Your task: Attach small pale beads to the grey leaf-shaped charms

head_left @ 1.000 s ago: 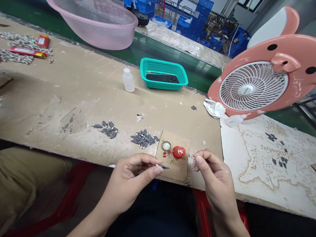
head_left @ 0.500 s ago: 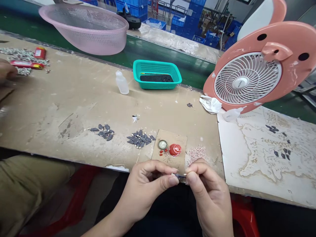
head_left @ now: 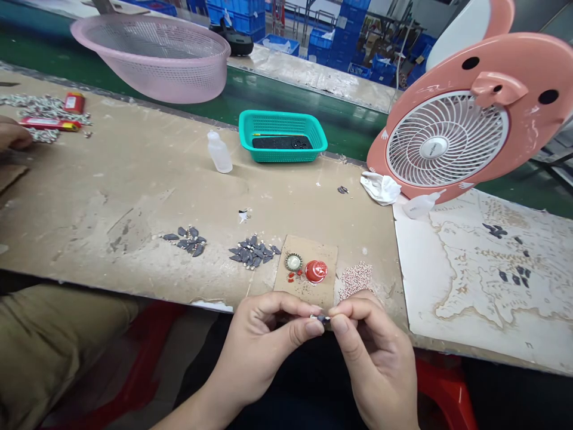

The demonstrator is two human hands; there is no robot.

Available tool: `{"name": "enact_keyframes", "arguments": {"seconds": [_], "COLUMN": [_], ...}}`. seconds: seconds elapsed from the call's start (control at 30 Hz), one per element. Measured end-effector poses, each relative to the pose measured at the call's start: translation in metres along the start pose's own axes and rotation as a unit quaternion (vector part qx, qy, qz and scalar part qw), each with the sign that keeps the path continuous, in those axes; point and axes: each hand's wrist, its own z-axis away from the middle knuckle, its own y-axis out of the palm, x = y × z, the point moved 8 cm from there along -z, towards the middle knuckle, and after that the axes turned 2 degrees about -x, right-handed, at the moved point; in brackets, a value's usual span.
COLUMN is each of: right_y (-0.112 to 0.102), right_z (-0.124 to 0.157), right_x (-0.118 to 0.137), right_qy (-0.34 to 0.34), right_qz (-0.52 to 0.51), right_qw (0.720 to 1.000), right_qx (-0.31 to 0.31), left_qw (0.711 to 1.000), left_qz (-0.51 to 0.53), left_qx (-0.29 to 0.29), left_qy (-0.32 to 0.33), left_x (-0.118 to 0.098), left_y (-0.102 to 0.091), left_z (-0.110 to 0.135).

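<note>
Above the table's front edge, my left hand (head_left: 273,343) pinches a small dark grey leaf-shaped piece (head_left: 320,319) between thumb and forefinger. My right hand (head_left: 373,352) is closed at the piece's right end, its thumb and forefinger on a tiny pale bead (head_left: 327,318), partly hidden by the fingertips. Just beyond lies a cardboard square (head_left: 323,248) bearing a glossy red disc (head_left: 316,272) and a bottle cap (head_left: 293,262). Pale pinkish beads (head_left: 357,279) are heaped to its right. Left of it are two piles of dark pieces, a nearer pile (head_left: 254,252) and a farther pile (head_left: 188,240).
A squeeze bottle (head_left: 219,153) stands near a green basket (head_left: 283,156) holding a phone (head_left: 280,143). A pink fan (head_left: 447,140) and crumpled tissue (head_left: 381,188) are at right, beside printed paper (head_left: 447,269). A pink basket (head_left: 156,77) sits behind. Another person's hand (head_left: 13,134) is at far left.
My right fingertips have moved slightly left, bringing the bead against the end of the dark piece. My left hand keeps its pinch. At far left, the other person's hand has shifted slightly.
</note>
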Motion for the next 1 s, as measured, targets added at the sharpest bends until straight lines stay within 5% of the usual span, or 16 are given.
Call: {"name": "enact_keyframes", "arguments": {"seconds": [0.47, 1.0], "right_y": [0.002, 0.01], "right_z": [0.005, 0.011], "right_x": [-0.005, -0.01], "right_qy": [0.045, 0.024], "right_qz": [-0.014, 0.008], "right_qw": [0.999, 1.0], "right_qx": [-0.018, -0.016], "left_qw": [1.0, 0.986], "left_qz": [-0.005, -0.142], "left_qx": [-0.007, -0.036], "left_qy": [0.009, 0.082], "left_x": [-0.001, -0.008], "left_y": [0.001, -0.01], "left_z": [0.002, 0.009]}}
